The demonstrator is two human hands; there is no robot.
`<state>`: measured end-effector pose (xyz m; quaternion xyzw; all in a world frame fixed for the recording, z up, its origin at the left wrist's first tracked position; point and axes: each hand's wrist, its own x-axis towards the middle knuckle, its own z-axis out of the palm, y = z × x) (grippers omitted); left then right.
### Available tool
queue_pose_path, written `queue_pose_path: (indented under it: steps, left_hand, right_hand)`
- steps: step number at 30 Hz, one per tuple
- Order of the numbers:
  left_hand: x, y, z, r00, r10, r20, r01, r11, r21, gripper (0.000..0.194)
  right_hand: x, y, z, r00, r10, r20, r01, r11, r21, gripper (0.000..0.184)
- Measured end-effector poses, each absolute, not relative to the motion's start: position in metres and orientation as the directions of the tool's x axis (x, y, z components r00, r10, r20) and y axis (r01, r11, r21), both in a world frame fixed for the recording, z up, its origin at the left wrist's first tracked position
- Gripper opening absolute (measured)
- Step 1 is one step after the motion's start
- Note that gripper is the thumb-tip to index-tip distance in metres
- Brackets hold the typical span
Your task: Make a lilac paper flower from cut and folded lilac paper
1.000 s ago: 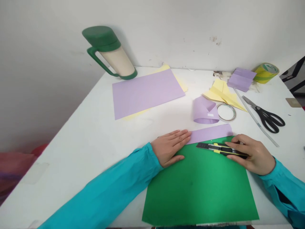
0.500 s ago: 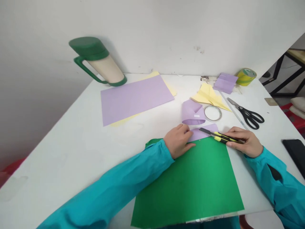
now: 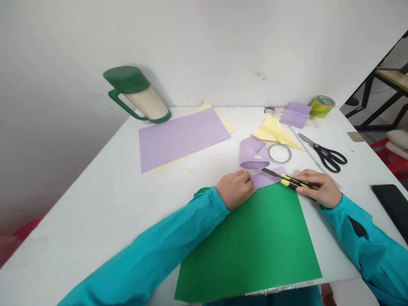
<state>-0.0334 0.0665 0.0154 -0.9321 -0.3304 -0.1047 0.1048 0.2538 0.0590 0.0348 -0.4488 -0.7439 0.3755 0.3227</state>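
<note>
Green-and-cream flask (image 3: 137, 93) stands by the wall on the white table (image 3: 95, 204); beside it a purple sheet (image 3: 183, 140) overlies yellow paper (image 3: 228, 126). Left hand (image 3: 235, 190): fingers curled at the left end of a purple strip (image 3: 264, 179); pinching or merely pressing, cannot tell. Strip lies along the far edge of a green sheet (image 3: 251, 242), just below a curled purple paper (image 3: 250, 146). Cutter (image 3: 288, 182) points left, blade over the strip, contact unclear; right hand (image 3: 321, 190) grips its handle between thumb and fingers. Scissors (image 3: 328, 157) lie beyond that hand, partly spread; black flat object (image 3: 392, 208) at far right
</note>
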Motion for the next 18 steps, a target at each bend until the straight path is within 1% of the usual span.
queue_pose_path:
  steps: [2, 5, 8, 10, 14, 18]
  left_hand:
    - [-0.03, 0.064, 0.017, 0.758, 0.598, 0.259, 0.645, -0.747, -0.164, 0.022]
    - [-0.025, 0.06, 0.015, 0.764, 0.576, 0.291, 0.639, -0.736, -0.221, 0.021]
    - [-0.024, 0.057, 0.013, 0.747, 0.572, 0.34, 0.652, -0.732, -0.2, 0.024]
    - [-0.025, 0.056, 0.014, 0.716, 0.598, 0.359, 0.673, -0.729, -0.128, 0.026]
    - [-0.033, 0.056, 0.021, 0.619, 0.715, 0.325, 0.731, -0.676, 0.094, 0.027]
    - [-0.038, 0.06, 0.024, 0.544, 0.796, 0.266, 0.734, -0.605, 0.309, 0.019]
  right_hand:
    - [0.252, 0.059, 0.034, -0.357, 0.925, 0.128, 0.429, 0.284, -0.857, 0.032]
    - [0.249, 0.059, 0.032, -0.264, 0.961, 0.081, 0.436, 0.194, -0.879, 0.033]
    - [0.248, 0.058, 0.03, -0.219, 0.974, 0.056, 0.406, 0.143, -0.903, 0.034]
    - [0.248, 0.058, 0.03, -0.208, 0.974, 0.087, 0.354, 0.158, -0.922, 0.032]
    - [0.249, 0.058, 0.033, -0.173, 0.969, 0.179, 0.249, 0.219, -0.944, 0.024]
    - [0.25, 0.057, 0.036, -0.189, 0.959, 0.21, 0.257, 0.255, -0.932, 0.024]
